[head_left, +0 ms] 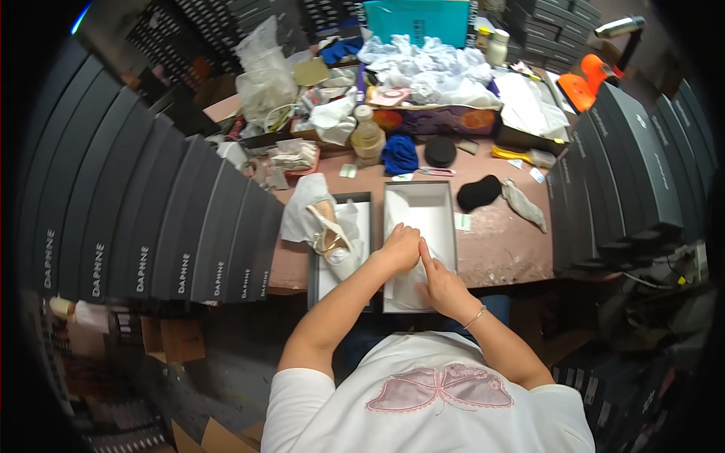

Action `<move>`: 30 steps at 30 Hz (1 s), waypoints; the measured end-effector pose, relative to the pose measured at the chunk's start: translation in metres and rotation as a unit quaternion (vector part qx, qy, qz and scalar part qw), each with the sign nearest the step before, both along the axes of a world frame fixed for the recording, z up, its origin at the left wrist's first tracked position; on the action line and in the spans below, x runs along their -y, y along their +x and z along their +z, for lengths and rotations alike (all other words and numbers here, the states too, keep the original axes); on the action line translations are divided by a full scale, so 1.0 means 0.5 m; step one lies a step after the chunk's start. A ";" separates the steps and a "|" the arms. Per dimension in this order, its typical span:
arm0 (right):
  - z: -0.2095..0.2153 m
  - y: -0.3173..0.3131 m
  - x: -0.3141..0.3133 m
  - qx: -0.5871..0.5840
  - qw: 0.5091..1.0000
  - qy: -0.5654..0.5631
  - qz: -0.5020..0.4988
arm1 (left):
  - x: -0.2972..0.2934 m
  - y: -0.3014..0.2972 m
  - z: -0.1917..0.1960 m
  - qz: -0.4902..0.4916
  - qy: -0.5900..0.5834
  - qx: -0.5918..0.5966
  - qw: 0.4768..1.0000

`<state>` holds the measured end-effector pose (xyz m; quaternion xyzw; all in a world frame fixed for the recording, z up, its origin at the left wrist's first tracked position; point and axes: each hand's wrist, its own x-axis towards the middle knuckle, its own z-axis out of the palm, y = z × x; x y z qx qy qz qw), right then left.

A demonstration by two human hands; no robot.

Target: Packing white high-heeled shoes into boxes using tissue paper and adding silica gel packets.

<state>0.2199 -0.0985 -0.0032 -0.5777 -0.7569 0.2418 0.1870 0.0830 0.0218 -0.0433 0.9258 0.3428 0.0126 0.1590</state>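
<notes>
An open shoe box half with a white inside lies in front of me, and both my hands are over it. My left hand is closed, its fingers curled; whatever they grip, if anything, is hidden. My right hand meets it from the right, index finger stretched out to the left hand and thumb apart. Thin white tissue paper lies in the near part of this box. Just left, a second dark-edged box part carries a pale strappy shoe and crumpled white paper.
Dark shoe boxes stand in rows at the left and right. Behind the work lie a glue-like bottle, a blue cloth, a round black pad, a black oval pad and a carton of crumpled paper.
</notes>
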 end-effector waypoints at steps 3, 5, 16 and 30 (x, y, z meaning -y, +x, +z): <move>-0.066 -0.010 -0.004 0.022 0.995 -0.094 0.002 | 0.019 -0.071 0.013 0.071 -0.016 0.264 0.962; -0.083 -0.012 -0.007 0.024 0.998 -0.062 0.003 | 0.056 -0.140 0.026 0.308 0.075 0.321 0.892; -0.069 -0.009 -0.021 0.060 0.995 -0.069 0.030 | 0.068 -0.227 -0.107 0.496 0.076 0.321 0.803; 0.174 -0.025 -0.074 0.010 0.819 -0.370 0.439 | 0.260 -0.191 0.289 -0.166 -0.114 0.054 0.978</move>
